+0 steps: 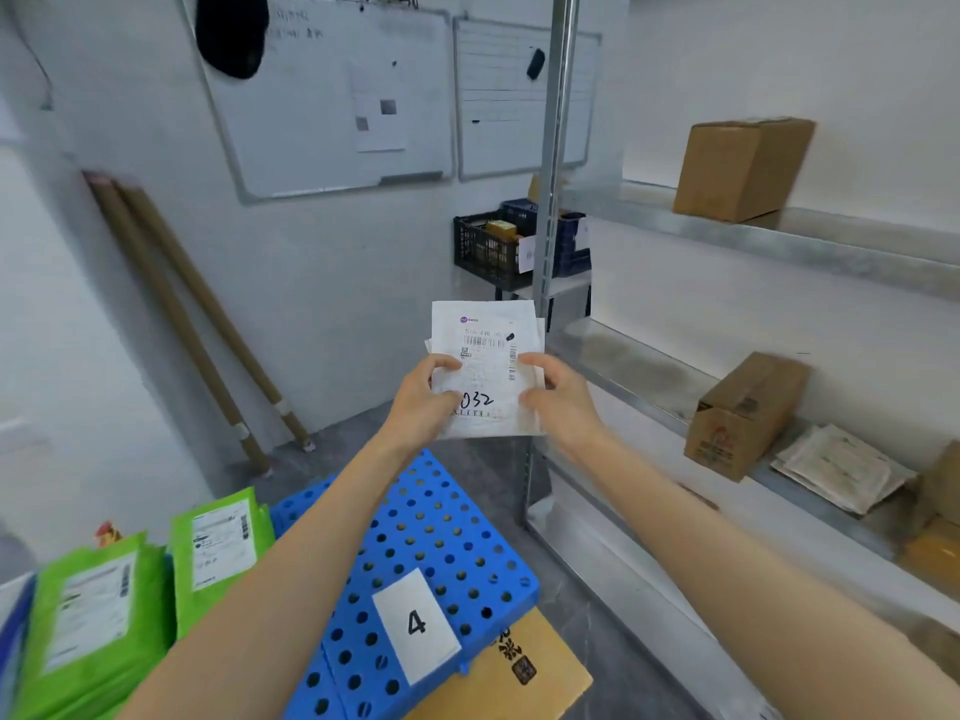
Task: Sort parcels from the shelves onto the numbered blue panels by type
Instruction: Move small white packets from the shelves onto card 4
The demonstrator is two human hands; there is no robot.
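On my feed, the black crate (483,249) with lattice walls sits on a small stand by the far wall and holds a yellowish box (501,230). A dark blue crate (571,241) stands just beside it, partly behind the shelf post (553,148); I cannot tell what is in it.

The white parcel (485,366) is held up in the air in front of me, beside the post and beyond the far edge of the blue panel (441,522). Its long axis stands upright and its printed label faces me, barcode toward the top, handwritten "032" lower down and reading right way up. My left hand (423,402) pinches its left edge, thumb on the front, and my right hand (558,402) pinches the right edge the same way.

The parcel is a flat, soft, crinkled bag. The panel is rigid plastic pierced with round holes and carries a white paper tag (415,623) marked 4; a flat brown cardboard sheet (524,672) lies under its near corner. 2 glossy green mailers (93,615) lie to its left. On the metal shelves (831,246) stand 2 cardboard boxes (743,168), one on the upper level and one on the middle level beside flat pale envelopes (841,465).
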